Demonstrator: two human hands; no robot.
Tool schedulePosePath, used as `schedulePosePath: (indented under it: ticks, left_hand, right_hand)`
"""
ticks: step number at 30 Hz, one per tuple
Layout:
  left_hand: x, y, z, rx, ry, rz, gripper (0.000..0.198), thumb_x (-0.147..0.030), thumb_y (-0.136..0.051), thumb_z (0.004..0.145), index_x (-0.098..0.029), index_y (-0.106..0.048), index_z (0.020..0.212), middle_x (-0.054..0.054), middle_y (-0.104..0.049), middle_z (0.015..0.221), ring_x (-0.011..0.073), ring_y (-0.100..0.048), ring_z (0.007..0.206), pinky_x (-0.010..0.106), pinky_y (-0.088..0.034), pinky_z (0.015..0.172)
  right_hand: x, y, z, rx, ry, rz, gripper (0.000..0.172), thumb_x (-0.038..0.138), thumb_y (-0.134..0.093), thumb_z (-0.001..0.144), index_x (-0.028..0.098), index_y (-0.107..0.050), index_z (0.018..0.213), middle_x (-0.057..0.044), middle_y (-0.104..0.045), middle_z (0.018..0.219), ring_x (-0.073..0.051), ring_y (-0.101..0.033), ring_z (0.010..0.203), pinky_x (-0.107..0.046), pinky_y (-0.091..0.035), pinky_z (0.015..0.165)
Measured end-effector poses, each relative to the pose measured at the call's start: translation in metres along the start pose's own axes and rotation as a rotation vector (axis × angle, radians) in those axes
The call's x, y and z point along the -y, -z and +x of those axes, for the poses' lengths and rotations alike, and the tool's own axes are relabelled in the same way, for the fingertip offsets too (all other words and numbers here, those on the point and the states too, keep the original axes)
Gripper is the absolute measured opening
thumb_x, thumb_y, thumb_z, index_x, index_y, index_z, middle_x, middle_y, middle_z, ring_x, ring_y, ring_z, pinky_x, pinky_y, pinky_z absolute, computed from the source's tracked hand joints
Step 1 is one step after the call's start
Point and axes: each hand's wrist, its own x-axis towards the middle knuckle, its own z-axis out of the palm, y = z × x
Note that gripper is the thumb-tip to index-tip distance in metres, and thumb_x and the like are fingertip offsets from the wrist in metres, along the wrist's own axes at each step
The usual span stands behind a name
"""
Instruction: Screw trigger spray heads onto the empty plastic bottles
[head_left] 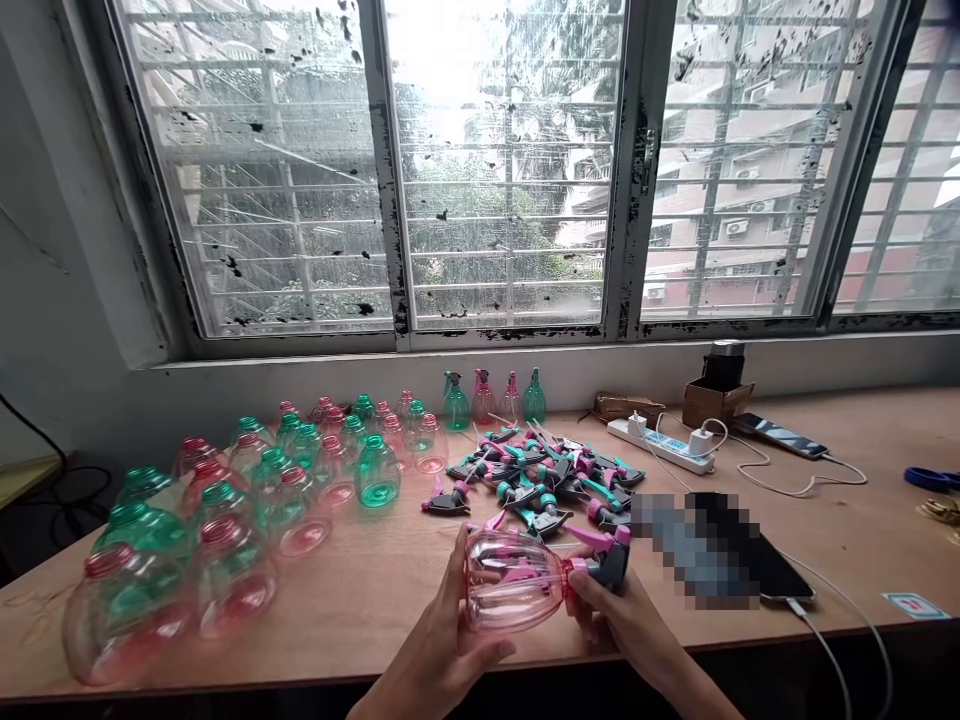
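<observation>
A clear pink spray bottle (514, 585) lies sideways between my hands, just above the table's front edge. My left hand (450, 625) is wrapped round its base end. At the neck, the fingers of my right hand (607, 605) close on the collar of the pink and dark grey spray head (611, 560). The head sits at the bottle's mouth, with its tube running inside the bottle. Whether it is fully screwed on I cannot tell. Behind the bottle lies a pile of loose spray heads (551, 475) in pink, teal and grey.
Several pink and green bottles without heads (232, 575) stand at the left. Bottles with spray heads (455, 403) line the window wall. To the right are a power strip (660, 446), a charging phone (780, 570), another phone (784, 437), a cardboard box (712, 402) and blue-handled scissors (930, 479).
</observation>
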Motion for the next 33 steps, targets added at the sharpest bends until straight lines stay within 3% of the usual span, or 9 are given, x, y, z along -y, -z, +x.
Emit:
schedulePosePath:
  ticks: [5,9,13,18,27,30,33]
  left_hand:
    - [0.000,-0.001,0.003,-0.002,-0.032,0.009,0.099,-0.039,-0.064,0.098,-0.039,0.013,0.160,0.012,-0.022,0.169,0.0308,-0.048,0.141,0.044,-0.041,0.116]
    - [0.006,-0.004,0.004,-0.030,-0.040,-0.046,0.086,-0.041,-0.055,0.102,-0.042,0.009,0.160,0.015,-0.030,0.163,0.0275,-0.060,0.127,0.039,-0.055,0.100]
    - [0.006,-0.004,0.003,-0.011,-0.034,-0.070,0.089,-0.040,-0.058,0.101,-0.041,0.009,0.160,0.016,-0.044,0.153,0.0257,-0.067,0.116,0.040,-0.055,0.100]
    - [-0.002,0.002,0.002,0.034,-0.044,-0.022,0.096,-0.037,-0.062,0.099,-0.044,0.014,0.159,0.012,-0.032,0.164,0.0296,-0.053,0.138,0.044,-0.047,0.112]
    - [-0.009,-0.004,0.003,-0.044,-0.004,-0.034,0.105,-0.038,-0.068,0.095,-0.041,0.015,0.160,0.010,-0.021,0.170,0.0316,-0.047,0.143,0.043,-0.049,0.112]
    - [-0.004,-0.005,0.005,-0.018,0.000,-0.061,0.102,-0.034,-0.065,0.096,-0.035,0.013,0.161,0.015,-0.036,0.163,0.0295,-0.057,0.134,0.042,-0.048,0.111]
    - [0.007,-0.005,0.005,-0.057,0.004,-0.029,0.097,-0.035,-0.064,0.096,-0.037,0.008,0.162,0.016,-0.024,0.168,0.0284,-0.061,0.126,0.042,-0.053,0.104]
  right_hand:
    - [0.000,0.001,0.001,0.012,-0.007,-0.013,0.047,0.058,-0.081,0.079,0.019,-0.060,0.096,0.001,-0.069,0.061,-0.011,-0.054,0.041,-0.021,-0.035,0.040]
    - [-0.001,0.001,0.001,0.015,-0.002,-0.001,0.047,0.058,-0.082,0.078,0.019,-0.060,0.095,0.001,-0.069,0.060,-0.010,-0.052,0.042,-0.021,-0.037,0.041]
    - [-0.003,0.001,0.001,-0.005,-0.005,-0.005,0.050,0.058,-0.082,0.077,0.019,-0.060,0.099,0.001,-0.070,0.060,-0.010,-0.051,0.041,-0.020,-0.036,0.040]
    - [-0.004,0.002,0.002,0.000,-0.012,-0.012,0.050,0.058,-0.082,0.077,0.019,-0.059,0.098,0.001,-0.070,0.059,-0.011,-0.052,0.041,-0.021,-0.036,0.040]
    - [-0.001,0.001,0.002,0.013,-0.005,-0.010,0.048,0.057,-0.082,0.079,0.019,-0.061,0.100,0.001,-0.070,0.061,-0.011,-0.054,0.043,-0.021,-0.035,0.041]
    - [-0.001,0.000,0.001,-0.001,0.001,-0.008,0.048,0.057,-0.082,0.078,0.019,-0.062,0.099,0.001,-0.069,0.060,-0.011,-0.053,0.042,-0.021,-0.035,0.041]
    - [-0.001,0.000,0.000,0.020,0.004,-0.003,0.048,0.057,-0.082,0.078,0.018,-0.062,0.099,0.001,-0.069,0.061,-0.011,-0.052,0.042,-0.022,-0.037,0.041]
